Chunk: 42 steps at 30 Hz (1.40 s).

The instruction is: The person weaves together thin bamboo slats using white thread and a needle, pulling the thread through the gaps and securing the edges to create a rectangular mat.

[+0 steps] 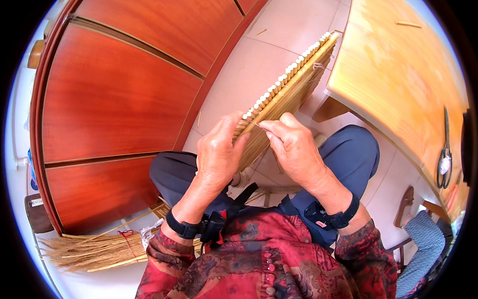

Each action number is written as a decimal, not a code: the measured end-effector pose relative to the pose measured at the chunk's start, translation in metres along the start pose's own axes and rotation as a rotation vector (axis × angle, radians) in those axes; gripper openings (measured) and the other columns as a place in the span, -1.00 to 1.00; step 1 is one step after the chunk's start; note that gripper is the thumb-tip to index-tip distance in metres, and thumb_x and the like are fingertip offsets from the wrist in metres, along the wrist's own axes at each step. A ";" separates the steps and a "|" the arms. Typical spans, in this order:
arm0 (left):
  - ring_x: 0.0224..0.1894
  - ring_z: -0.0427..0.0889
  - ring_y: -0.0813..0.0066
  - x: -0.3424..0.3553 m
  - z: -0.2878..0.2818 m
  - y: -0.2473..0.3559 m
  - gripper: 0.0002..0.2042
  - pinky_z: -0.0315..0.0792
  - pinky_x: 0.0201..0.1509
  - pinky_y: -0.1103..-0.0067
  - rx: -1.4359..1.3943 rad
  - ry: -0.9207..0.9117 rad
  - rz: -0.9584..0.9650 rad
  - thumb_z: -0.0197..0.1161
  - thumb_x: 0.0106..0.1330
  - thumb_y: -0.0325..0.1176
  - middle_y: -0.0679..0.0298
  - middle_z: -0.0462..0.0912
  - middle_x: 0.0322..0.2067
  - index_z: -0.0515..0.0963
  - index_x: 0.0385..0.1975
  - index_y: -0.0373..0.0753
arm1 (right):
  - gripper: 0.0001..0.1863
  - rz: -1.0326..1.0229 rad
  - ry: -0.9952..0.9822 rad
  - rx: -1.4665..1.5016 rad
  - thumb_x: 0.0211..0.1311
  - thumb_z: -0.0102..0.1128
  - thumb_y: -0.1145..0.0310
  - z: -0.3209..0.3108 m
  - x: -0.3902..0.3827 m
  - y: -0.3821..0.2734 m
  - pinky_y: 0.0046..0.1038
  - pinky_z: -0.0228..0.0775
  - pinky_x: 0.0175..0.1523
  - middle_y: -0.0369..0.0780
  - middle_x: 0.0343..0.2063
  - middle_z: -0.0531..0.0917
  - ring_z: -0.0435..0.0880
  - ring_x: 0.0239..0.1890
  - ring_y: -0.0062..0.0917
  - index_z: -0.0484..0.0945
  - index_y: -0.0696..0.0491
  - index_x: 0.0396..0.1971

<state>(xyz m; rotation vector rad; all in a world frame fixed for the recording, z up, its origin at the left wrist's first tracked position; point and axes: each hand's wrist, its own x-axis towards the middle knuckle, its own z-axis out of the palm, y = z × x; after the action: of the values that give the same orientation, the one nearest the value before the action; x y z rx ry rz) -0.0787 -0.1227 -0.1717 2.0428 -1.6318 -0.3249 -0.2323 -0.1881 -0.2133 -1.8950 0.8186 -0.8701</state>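
A stiff panel of straw-coloured stalks (285, 93) stands tilted between my knees, with cut pale ends lined along its upper edge. My left hand (219, 144) grips the near end of that edge, thumb on one side and fingers on the other. Close beside it, my right hand (294, 147) is closed in a pinch at the panel's face. A thin strand (255, 123) shows between its fingertips and the stalks; whether it is thread or a needle I cannot tell. A loose loop of pale thread (317, 65) hangs near the panel's far end.
A red wooden cabinet (119, 94) rises at the left. To the right is a wooden table (398, 74) bearing black scissors (444, 159) and a stalk piece (408, 24). A bundle of bristly stalks (99, 251) lies at lower left. Blue woven cloth (425, 249) drapes at lower right.
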 end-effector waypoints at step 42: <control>-0.22 0.63 0.09 -0.006 0.014 0.011 -0.59 0.53 -0.23 0.37 0.092 0.067 0.120 0.34 0.05 -0.51 0.14 0.60 -0.19 0.45 -0.06 -0.20 | -0.91 0.068 0.037 -0.120 0.18 0.13 0.53 -0.005 0.002 -0.013 -0.18 0.46 -0.21 -0.01 -0.40 0.54 0.58 -0.32 -0.04 0.55 0.17 -0.32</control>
<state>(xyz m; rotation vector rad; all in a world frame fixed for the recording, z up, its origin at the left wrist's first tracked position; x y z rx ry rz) -0.0959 -0.1221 -0.1783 1.9886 -1.7475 -0.1405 -0.2330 -0.1866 -0.1991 -1.9481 0.9713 -0.8323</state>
